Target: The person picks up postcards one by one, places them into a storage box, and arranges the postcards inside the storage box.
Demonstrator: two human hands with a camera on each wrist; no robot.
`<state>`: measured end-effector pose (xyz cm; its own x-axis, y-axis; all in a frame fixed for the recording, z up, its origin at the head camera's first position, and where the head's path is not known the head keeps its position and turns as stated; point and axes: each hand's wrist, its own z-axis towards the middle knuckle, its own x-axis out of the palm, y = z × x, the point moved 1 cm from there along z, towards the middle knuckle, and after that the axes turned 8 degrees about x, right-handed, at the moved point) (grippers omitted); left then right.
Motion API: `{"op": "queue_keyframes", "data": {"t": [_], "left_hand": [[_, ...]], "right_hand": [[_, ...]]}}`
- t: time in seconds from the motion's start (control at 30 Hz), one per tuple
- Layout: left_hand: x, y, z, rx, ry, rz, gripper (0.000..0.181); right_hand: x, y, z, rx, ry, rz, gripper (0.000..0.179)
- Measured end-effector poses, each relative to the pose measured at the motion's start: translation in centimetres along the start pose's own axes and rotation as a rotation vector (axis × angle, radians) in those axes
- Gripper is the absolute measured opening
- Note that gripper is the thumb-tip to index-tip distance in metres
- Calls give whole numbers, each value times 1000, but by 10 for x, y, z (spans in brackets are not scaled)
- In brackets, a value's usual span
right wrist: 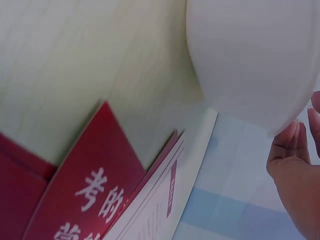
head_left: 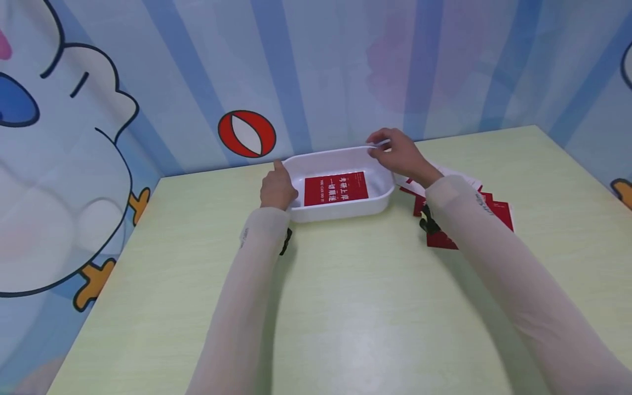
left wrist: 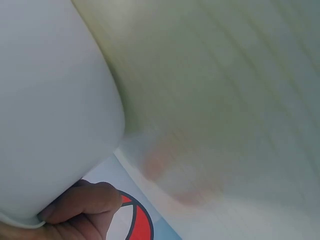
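A white plastic tub (head_left: 340,210) stands on the table near the wall. Inside it lies a red card (head_left: 336,188) with white lettering. My left hand (head_left: 278,187) grips the tub's left end; in the left wrist view its fingers (left wrist: 92,202) curl over the rim. At the far right corner my right hand (head_left: 399,155) pinches the rim between thumb and fingers, also visible at the edge in the right wrist view, where the tub's outer wall (right wrist: 250,55) shows. Beside the tub, under my right forearm, several red cards (head_left: 502,214) overlap in a loose pile.
A white card with red print (right wrist: 155,200) lies among the red ones. Behind the pale wooden table (head_left: 345,307) rises a blue striped wall (head_left: 326,71) with cartoon figures. The table's right edge meets another printed wall.
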<state>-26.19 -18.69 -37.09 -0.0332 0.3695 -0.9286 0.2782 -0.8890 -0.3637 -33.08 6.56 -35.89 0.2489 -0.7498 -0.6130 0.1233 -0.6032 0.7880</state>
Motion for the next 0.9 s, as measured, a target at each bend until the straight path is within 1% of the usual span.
{"op": "queue_keyframes", "data": {"t": [0.1, 0.3, 0.4, 0.53, 0.7, 0.8, 0.9], "left_hand": [[0, -1, 0, 2, -4, 18, 84], [2, 1, 3, -5, 0, 143, 86], [3, 3, 5, -4, -4, 179, 85], [6, 4, 8, -3, -12, 187, 86], [8, 4, 12, 1, -18, 168, 86], [9, 4, 12, 2, -17, 166, 87], [9, 4, 11, 3, -16, 172, 88]], "right_hand": [[-3, -5, 0, 7, -14, 0, 40], [-7, -10, 0, 36, -23, 2, 45], [-9, -10, 0, 33, -35, -13, 49], [-13, -12, -1, 37, -47, -48, 51], [-19, -21, -3, 22, -59, -82, 49], [-23, -28, -4, 9, -50, -102, 46], [-27, -33, -5, 18, -38, -132, 44]]}}
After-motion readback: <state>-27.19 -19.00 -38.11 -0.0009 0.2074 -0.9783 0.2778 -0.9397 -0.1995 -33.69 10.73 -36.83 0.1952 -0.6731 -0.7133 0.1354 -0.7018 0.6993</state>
